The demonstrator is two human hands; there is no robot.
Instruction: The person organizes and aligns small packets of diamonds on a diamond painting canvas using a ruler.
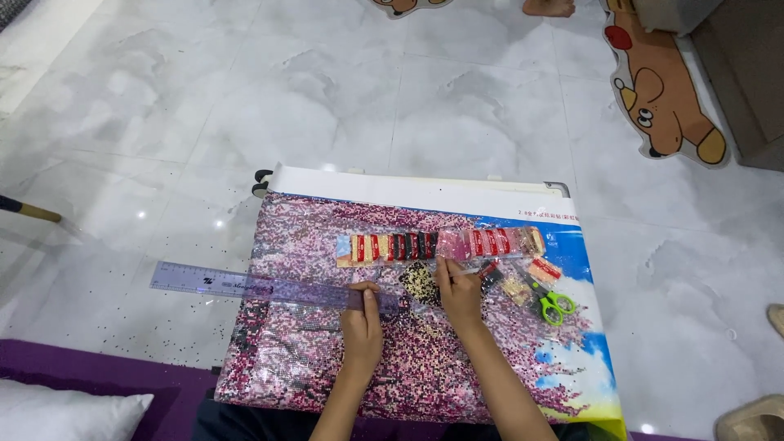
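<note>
The ruler (pixel 245 285), clear and purple-tinted, lies across the left part of the pink mosaic canvas (pixel 310 359) on the marble floor (pixel 245 98). Your left hand (pixel 362 322) presses flat on its right end, fingers together. Your right hand (pixel 459 291) pinches a small tool, too fine to identify, beside a tray of beads (pixel 420 283). Bead packets (pixel 441 244) and green scissors (pixel 555 305) lie near.
</note>
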